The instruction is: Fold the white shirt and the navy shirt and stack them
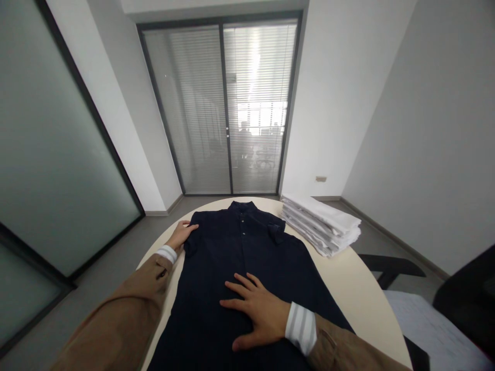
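Observation:
A dark navy button-up shirt (216, 263) lies spread with its front up, collar at the far side and short sleeves at its sides. At the sleeve on the left, my left hand (181, 234) pinches the shoulder edge, its thumb on top and the other fingers partly hidden. My right hand (259, 312) rests palm down over the lower front of the shirt, fingers spread and holding nothing. The sleeve on the right (275, 232) is bunched and folded inward. The shirt's lower end runs out of view at the bottom.
A round cream table (361, 288) carries the shirt and a stack of folded white cloth (320, 224) at the back right. A dark chair (469, 304) stands on the right, near pale sheet-like material (433, 330). Glass doors with blinds (255, 103) are beyond the table.

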The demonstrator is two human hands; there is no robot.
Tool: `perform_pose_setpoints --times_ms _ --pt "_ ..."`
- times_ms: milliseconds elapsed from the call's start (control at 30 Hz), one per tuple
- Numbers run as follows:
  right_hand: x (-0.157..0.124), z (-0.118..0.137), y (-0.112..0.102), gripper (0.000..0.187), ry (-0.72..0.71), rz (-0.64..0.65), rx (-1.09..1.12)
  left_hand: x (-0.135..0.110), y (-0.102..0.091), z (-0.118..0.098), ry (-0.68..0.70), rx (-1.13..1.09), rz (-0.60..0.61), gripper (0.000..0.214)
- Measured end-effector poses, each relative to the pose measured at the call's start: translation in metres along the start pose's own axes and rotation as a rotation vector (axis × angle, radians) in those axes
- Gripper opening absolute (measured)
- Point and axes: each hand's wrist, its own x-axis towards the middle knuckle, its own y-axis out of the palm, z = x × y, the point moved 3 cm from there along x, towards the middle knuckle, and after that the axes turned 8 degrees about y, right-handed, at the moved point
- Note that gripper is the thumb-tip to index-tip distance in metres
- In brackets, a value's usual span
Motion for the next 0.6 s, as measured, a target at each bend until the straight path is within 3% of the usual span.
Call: perform_pose_setpoints --times_ms 200,300,433,600 --pt "-0.001 -0.001 0.002 0.085 0.004 -0.07 0.0 0.004 -0.011 -0.006 -0.054 0.056 -0.278 0.071" --pt "-0.001 -0.002 0.002 0.085 -0.001 -0.052 0.0 0.007 -0.014 -0.013 -0.032 0.058 -0.322 0.075" --pt "0.001 -0.004 0.001 0.086 -0.005 -0.041 0.009 0.004 0.0 -0.026 0.044 0.016 -0.255 0.079" --pt "0.0 -0.002 0.002 0.084 -0.002 -0.051 0.012 -0.012 0.04 -0.042 0.242 -0.071 0.103 0.076"
